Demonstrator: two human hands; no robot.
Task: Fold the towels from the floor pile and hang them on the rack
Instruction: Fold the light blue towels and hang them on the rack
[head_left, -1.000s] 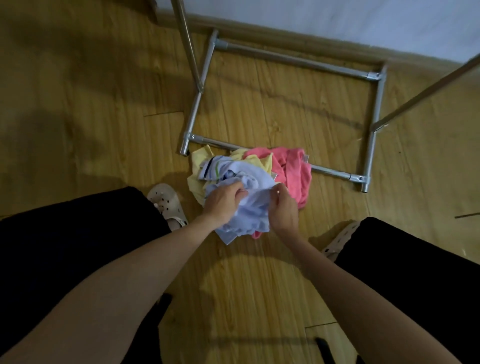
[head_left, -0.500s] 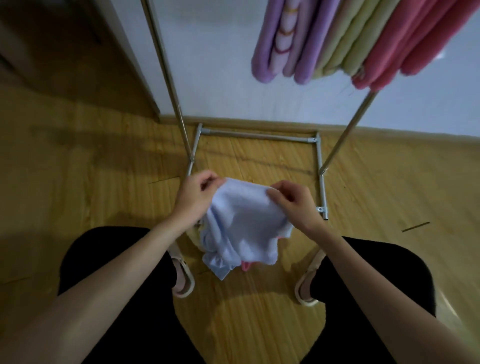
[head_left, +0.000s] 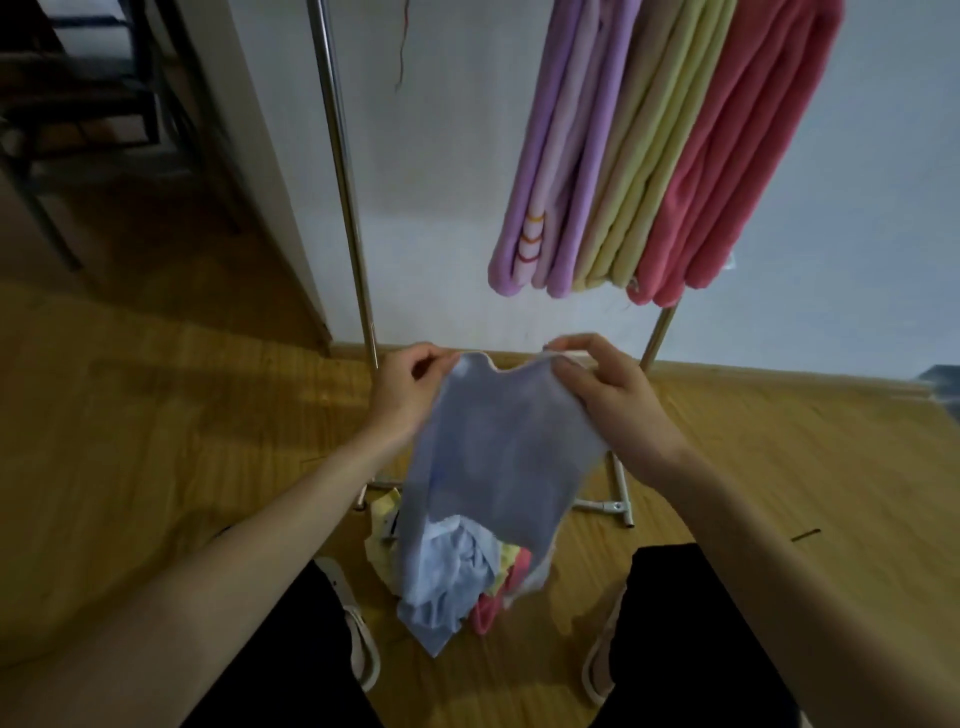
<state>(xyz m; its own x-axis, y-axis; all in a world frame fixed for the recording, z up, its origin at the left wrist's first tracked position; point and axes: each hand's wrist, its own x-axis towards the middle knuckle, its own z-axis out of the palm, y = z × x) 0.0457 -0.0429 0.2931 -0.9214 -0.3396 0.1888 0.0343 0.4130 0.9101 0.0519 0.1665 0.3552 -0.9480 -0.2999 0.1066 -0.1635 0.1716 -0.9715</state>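
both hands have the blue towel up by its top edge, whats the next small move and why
Probably draw the left hand and right hand apart to stretch the top edge flat. The blue towel sags between the pinches and its lower end hangs bunched, so it isn't ready to fold.

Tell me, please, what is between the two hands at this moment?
In the head view, the top edge of the light blue towel spans between the left hand and the right hand; each pinches a corner.
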